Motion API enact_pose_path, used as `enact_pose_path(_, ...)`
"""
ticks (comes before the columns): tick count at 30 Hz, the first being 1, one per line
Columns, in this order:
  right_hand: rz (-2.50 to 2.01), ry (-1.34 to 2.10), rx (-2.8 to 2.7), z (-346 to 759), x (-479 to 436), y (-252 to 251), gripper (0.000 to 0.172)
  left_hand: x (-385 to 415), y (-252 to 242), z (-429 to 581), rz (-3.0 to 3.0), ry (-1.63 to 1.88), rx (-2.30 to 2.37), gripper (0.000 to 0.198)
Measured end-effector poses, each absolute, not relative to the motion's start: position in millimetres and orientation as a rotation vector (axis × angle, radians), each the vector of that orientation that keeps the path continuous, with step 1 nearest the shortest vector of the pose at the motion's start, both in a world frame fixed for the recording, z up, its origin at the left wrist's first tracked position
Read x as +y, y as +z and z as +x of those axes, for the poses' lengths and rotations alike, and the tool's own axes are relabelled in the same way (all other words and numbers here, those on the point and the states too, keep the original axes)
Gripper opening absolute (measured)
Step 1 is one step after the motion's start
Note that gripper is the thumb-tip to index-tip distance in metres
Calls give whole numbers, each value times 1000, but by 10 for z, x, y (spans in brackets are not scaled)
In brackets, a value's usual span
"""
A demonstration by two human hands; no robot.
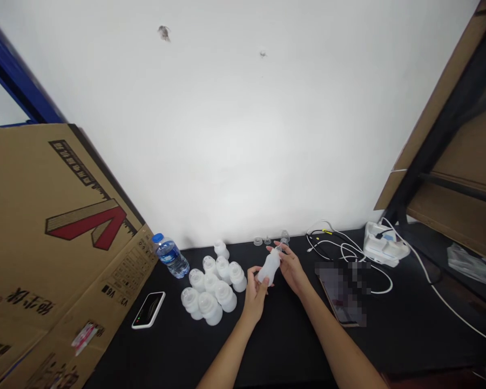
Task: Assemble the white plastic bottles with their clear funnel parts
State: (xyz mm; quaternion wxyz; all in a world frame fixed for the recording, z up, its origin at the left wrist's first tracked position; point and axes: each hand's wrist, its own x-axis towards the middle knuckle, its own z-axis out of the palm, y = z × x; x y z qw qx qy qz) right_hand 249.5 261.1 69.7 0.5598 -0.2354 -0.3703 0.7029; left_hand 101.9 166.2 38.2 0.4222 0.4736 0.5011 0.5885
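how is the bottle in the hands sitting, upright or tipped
Tipped: the bottle leans, neck up toward the right hand, base low in the left hand.

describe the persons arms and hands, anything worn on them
The left forearm and right forearm are bare, with no sleeves in view. The left hand and right hand are bare too: no gloves, watch, bracelet or markings show. Any ring would be too small to tell.
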Motion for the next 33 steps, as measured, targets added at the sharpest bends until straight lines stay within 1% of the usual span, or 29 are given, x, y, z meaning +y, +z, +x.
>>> enact_pose_path(3,-564,1651,-905,2484,2581,709,56,1675,384,1021,1246,1427,1195,59)
enact_pose_path(6,-573,1639,-951,2468,2542,724,59,1665,394,1023,1246,1406,1098,62)
enact_pose_path(8,-571,1651,-979,2463,2520,738,60,1651,397,1019,1254,1401,1087,61)
enact_pose_path(13,-524,1726,-1009,2465,2488,762,57,1667,376,993,1225,1435,1083,61)
enact_pose_path(16,-533,1694,-1034,2460,2500,736,56,1714,354,989,1209,1402,1099,59)
enact_pose_path(22,-603,1646,-1131,2475,2555,649,48,1726,356,999,1204,1373,1154,62)
enact_pose_path(28,-566,1714,-1150,2514,2536,678,54,1717,402,1007,1213,1350,1050,69)
enact_pose_path(33,-632,1611,-1176,2499,2591,597,51,1737,390,1021,1239,1332,1162,69)
